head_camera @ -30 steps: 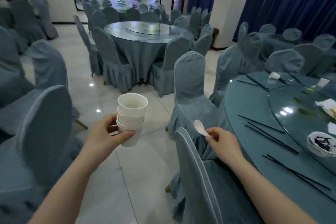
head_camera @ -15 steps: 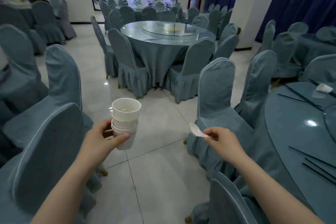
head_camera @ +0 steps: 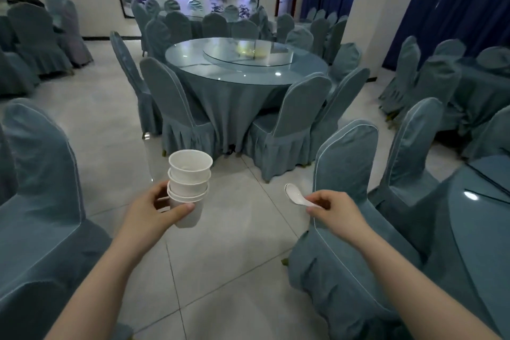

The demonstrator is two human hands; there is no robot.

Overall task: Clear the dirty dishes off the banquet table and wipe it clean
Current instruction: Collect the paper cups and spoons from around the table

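Note:
My left hand (head_camera: 150,214) grips a stack of white cups (head_camera: 189,186), held upright over the tiled floor, the top cup looking empty. My right hand (head_camera: 335,208) pinches the handle of a white ceramic spoon (head_camera: 294,194), bowl end pointing left. The banquet table (head_camera: 480,201) with its blue cloth and glass top shows only as an edge at the far right, behind my right arm. Black chopsticks (head_camera: 487,178) lie on that edge.
Blue-covered chairs stand close on both sides: one chair (head_camera: 345,174) under my right arm, another chair (head_camera: 41,188) at my left. A tiled aisle (head_camera: 220,257) runs ahead to a second round table (head_camera: 245,63) ringed with chairs. Dark blue curtains hang at right.
The view has swung left, away from the banquet table, which has slid almost out of frame. Both hands keep their hold on the cups and the spoon.

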